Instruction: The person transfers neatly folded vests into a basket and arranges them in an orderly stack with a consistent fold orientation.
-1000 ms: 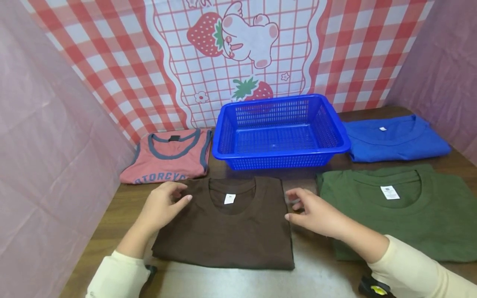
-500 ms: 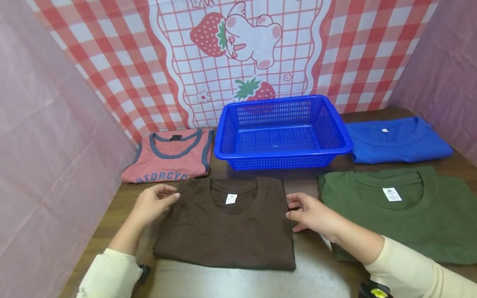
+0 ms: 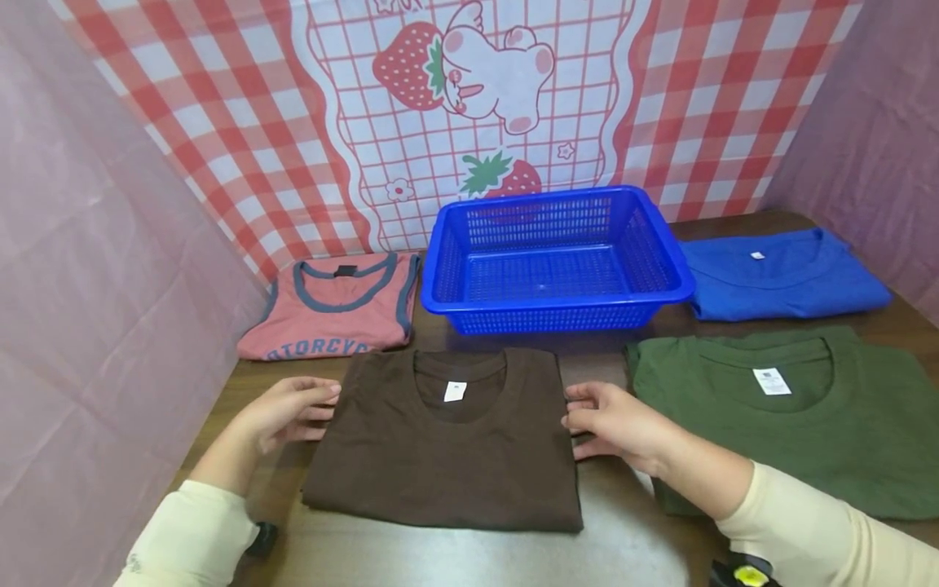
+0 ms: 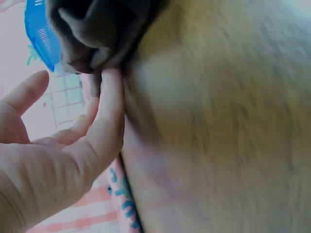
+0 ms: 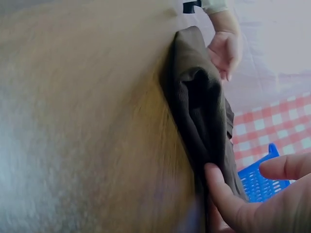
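A folded dark brown T-shirt [image 3: 447, 465] with a white neck label lies on the table between my two hands. My left hand [image 3: 286, 412] is at its left side. In the left wrist view, the fingertips [image 4: 112, 77] meet the bunched brown cloth [image 4: 97, 34] while the thumb stands apart. At the opposite side, my right hand [image 3: 616, 424] reaches the shirt's edge. The right wrist view has a fingertip [image 5: 214, 172] against the layered fold [image 5: 199, 102], its thumb raised away from the cloth.
Behind the brown shirt stands a blue plastic basket [image 3: 557, 306] with nothing in it. A folded pink top [image 3: 345, 322] lies to its left, a folded blue shirt [image 3: 792, 285] to its right. A folded green T-shirt [image 3: 792, 440] lies beside my right forearm. A checked cloth [image 3: 697, 106] hangs behind.
My left hand has moved left and down from above the brown shirt to its left edge. The right hand has come slightly closer against the right edge. The shirts and basket stay put.
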{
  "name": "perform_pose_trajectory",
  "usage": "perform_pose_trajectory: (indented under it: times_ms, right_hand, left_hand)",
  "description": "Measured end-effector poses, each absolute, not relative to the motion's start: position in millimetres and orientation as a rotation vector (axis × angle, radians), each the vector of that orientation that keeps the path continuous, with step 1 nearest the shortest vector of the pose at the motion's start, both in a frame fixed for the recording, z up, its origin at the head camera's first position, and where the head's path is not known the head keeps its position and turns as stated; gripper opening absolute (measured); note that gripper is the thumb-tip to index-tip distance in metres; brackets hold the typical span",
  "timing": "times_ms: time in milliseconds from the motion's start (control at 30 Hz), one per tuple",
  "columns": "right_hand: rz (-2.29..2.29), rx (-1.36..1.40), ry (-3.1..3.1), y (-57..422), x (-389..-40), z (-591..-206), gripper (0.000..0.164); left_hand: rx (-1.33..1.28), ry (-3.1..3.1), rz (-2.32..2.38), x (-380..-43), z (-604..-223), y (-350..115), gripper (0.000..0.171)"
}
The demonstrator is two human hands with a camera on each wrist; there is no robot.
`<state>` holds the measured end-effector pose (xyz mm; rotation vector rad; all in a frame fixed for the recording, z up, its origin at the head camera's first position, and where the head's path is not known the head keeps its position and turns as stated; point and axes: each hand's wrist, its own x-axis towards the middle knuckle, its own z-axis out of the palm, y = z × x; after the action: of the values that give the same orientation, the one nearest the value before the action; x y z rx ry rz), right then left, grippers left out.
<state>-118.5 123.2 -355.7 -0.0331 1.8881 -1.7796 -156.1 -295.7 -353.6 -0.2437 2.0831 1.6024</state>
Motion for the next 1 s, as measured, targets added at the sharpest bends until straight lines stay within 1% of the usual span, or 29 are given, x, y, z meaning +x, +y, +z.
perform_pose_trajectory:
  times_ms: [200,300,367,467,533,600,700,833,1000]
  right_hand:
    - [-1.827,-0.010,1.765,124,-122,-358,0.062]
    - [-1.806,0.024,1.736,124,-122,-359,0.061]
    - [-1.780,0.032,1.743,124,-121,-359,0.057]
    - [-1.741,0.000,1.795,123,-120,-358,0.040]
    - [-1.727,-0.038,1.820,120,-120,-357,0.029]
    - [-1.734,-0.062,1.815,117,-120,-357,0.022]
    - [-1.769,-0.058,1.755,114,-119,-359,0.023]
    - [-1.785,-0.025,1.734,113,-120,-361,0.024]
    - [-1.794,-0.019,1.783,113,-124,-358,0.026]
  left_hand:
    - [-0.257,1.964,1.610,-157,-357,-303,0.061]
    - [-0.196,1.920,1.578,-157,-358,-304,0.055]
    - [-0.129,1.892,1.565,-156,-358,-304,0.048]
    - [-0.048,1.852,1.561,-156,-358,-303,0.041]
    - [-0.014,1.866,1.552,-155,-357,-303,0.045]
    - [-0.001,1.896,1.536,-154,-356,-303,0.053]
    - [0.027,1.910,1.534,-153,-356,-302,0.060]
    - [0.092,1.874,1.568,-153,-357,-301,0.056]
    - [0.148,1.975,1.572,-151,-354,-301,0.057]
